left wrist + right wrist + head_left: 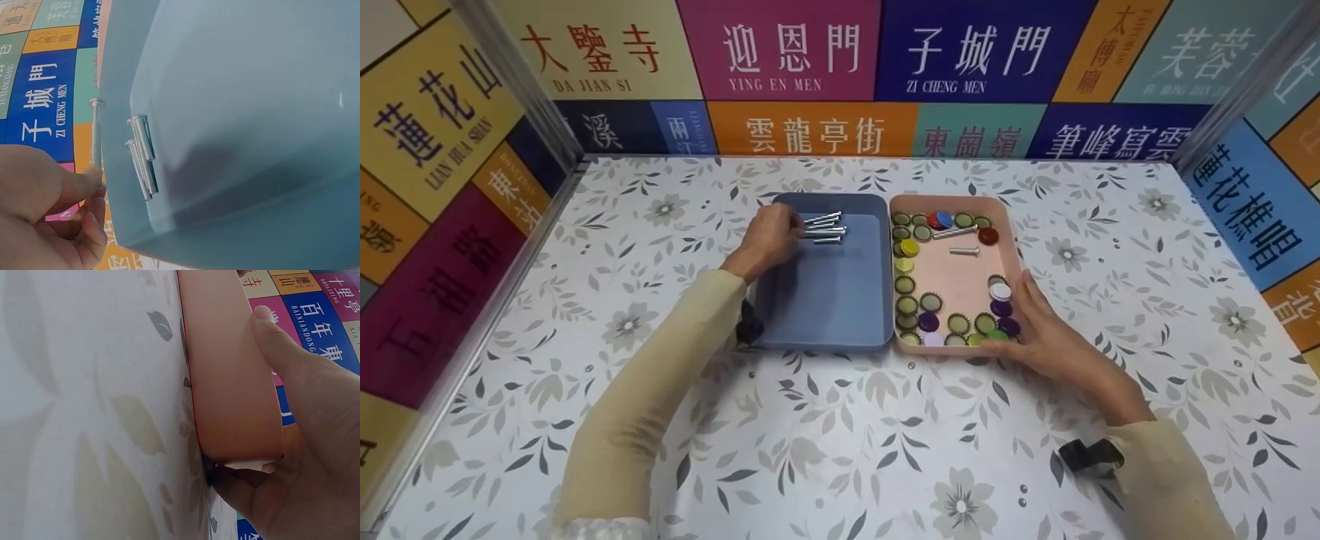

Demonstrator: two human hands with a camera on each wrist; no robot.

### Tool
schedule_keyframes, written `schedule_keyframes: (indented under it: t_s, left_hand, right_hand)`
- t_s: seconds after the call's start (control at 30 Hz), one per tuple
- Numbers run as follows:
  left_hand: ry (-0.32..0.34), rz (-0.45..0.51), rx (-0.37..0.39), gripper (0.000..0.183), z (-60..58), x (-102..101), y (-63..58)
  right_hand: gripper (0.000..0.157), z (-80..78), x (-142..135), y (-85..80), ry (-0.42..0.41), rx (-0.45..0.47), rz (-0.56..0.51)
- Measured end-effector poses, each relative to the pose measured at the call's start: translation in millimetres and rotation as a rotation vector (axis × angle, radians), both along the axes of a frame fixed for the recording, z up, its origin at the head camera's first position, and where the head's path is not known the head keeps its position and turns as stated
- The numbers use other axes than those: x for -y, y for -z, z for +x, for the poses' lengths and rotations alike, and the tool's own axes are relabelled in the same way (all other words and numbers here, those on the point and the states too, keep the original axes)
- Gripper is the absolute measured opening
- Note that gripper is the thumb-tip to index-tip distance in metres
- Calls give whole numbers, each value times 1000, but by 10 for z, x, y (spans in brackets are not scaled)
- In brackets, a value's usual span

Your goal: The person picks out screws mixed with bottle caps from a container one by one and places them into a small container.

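Observation:
My left hand (769, 236) is over the far left corner of the blue tray (840, 307). In the left wrist view, its thumb and finger pinch a silver bolt (95, 138) by the lower end, head upward. Several more bolts (143, 160) lie together inside that tray against its far side. My right hand (1050, 345) grips the near right corner of the pink tray (949, 281), spanning two of its sides. Inside the pink tray are a short bolt (964, 251), a longer bolt (956, 232) and bottle caps (907, 304) along the edges.
The two trays stand side by side on a flower-patterned tablecloth (825, 435). Colourful panels (810, 127) with printed signs rise behind the table and on both sides. A dark strap piece (1091, 455) is at the right wrist.

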State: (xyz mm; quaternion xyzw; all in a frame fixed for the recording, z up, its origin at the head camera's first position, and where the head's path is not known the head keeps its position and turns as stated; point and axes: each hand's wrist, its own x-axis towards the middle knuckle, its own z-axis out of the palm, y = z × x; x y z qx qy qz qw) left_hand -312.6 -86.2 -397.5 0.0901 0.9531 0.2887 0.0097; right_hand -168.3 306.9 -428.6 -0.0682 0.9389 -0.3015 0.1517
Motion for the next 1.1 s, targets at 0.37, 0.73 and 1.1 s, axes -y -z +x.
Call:
schedule_keyframes:
  t_s: [0.37, 0.73, 1.1]
  left_hand:
    - [0, -25, 11, 17, -100, -50, 93]
    - [-34, -30, 29, 20, -158, -127, 195]
    - [-29, -17, 0, 24, -159, -161, 223]
  right_hand:
    - [121, 13, -4, -17, 3, 13, -6]
    - [121, 21, -2, -9, 19, 18, -7]
    - [121, 14, -4, 0, 2, 3, -8]
